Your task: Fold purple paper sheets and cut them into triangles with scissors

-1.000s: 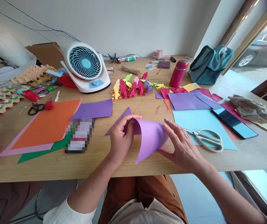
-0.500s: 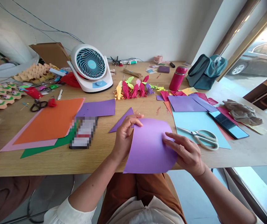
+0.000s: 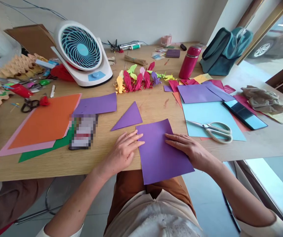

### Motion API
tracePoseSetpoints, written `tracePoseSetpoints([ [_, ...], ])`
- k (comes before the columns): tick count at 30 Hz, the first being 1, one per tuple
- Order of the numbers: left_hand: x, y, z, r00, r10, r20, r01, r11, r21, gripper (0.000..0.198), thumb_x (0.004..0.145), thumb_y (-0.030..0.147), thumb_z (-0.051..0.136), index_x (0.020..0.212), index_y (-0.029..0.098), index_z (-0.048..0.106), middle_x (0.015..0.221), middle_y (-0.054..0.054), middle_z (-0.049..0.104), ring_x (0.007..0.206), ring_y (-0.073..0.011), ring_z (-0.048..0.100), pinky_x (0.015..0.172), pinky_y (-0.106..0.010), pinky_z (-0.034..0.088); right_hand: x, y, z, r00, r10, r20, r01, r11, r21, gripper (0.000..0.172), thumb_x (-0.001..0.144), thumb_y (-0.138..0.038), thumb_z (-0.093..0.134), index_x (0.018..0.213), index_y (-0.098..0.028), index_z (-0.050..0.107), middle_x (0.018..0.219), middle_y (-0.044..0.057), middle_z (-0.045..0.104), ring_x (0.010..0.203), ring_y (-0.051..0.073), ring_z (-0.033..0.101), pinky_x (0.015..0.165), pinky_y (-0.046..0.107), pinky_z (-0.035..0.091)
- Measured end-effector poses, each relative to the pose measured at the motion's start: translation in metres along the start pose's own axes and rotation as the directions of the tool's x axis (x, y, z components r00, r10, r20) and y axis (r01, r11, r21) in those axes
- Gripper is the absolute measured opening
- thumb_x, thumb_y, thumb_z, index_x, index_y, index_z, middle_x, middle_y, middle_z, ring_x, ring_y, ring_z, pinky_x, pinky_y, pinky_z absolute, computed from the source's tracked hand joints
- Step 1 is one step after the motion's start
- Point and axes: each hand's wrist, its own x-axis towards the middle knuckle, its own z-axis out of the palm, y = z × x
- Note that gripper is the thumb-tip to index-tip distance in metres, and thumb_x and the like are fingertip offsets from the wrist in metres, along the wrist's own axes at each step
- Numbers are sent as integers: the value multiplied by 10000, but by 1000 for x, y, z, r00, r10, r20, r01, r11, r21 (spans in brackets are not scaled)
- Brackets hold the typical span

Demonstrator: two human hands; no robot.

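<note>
A sheet of purple paper [image 3: 159, 154] lies flat at the table's front edge, its near end jutting out over my lap. My left hand [image 3: 125, 148] rests with fingers outstretched on the sheet's left edge. On the right side of the same sheet, my right hand [image 3: 189, 148] lies flat, fingers extended. Just beyond the sheet is a purple paper triangle [image 3: 128, 118], touched by neither hand. White-handled scissors [image 3: 212, 129] lie to the right on light blue paper [image 3: 193, 113].
Orange paper [image 3: 44, 123] and a phone [image 3: 84, 131] lie left. Behind stand a fan [image 3: 82, 49], folded paper flowers [image 3: 137, 80], a red flask [image 3: 190, 62] and a teal bag [image 3: 225, 52]. Another phone [image 3: 245, 113] is at right. Someone's leg [image 3: 17, 204] shows at lower left.
The purple sheet was raised and curved between my hands; now it lies flat on the table. Both hands have come down onto it with fingers stretched. The view has tilted down slightly.
</note>
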Motion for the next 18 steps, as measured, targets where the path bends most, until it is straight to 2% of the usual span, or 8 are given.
tracePoseSetpoints([
  [5,-7,12,-6,996,11,93,-2,995,-99,689,788,-93,371,1369,213,582,1504,-59,562,1485,-218,404,1238,-516,328,0,2,-3,1000,27,1,-27,993,113,489,1005,-313,491,1482,-211,530,1533,161,517,1388,340,518,1095,530,460],
  [9,-14,22,-6,987,-5,158,29,989,-147,570,872,24,490,1401,226,554,1509,-65,557,1488,-252,399,1235,-563,303,1,4,-4,1000,13,-26,-9,988,153,548,970,-438,563,1477,-231,529,1493,147,564,1361,346,531,1093,533,450],
  [11,-15,26,-2,993,-18,117,37,986,-162,487,912,71,517,1369,225,581,1461,-69,604,1455,-249,450,1218,-552,335,1,3,-5,1000,9,-26,-5,991,133,525,970,-412,569,1459,-220,543,1465,144,592,1348,338,530,1081,532,445],
  [13,-13,28,4,999,-22,34,27,986,-168,434,929,44,485,1294,226,633,1376,-62,671,1391,-228,530,1182,-520,394,0,1,-5,1000,16,-21,-14,996,90,483,969,-349,572,1432,-212,563,1458,137,601,1325,333,532,1045,530,452],
  [16,-8,27,12,998,0,-60,-9,987,-162,430,889,-16,489,1196,216,680,1276,-55,730,1305,-226,610,1119,-496,462,-3,-3,-5,997,65,-38,-66,998,-14,452,941,-271,598,1391,-227,594,1457,110,605,1213,330,565,962,526,464],
  [18,-6,28,14,996,9,-83,-22,988,-152,439,850,-35,519,1178,207,684,1249,-53,744,1273,-235,634,1094,-496,485,-8,-6,-5,993,97,-71,-102,992,-73,449,920,-211,609,1368,-233,606,1425,101,629,1117,316,580,920,521,463],
])
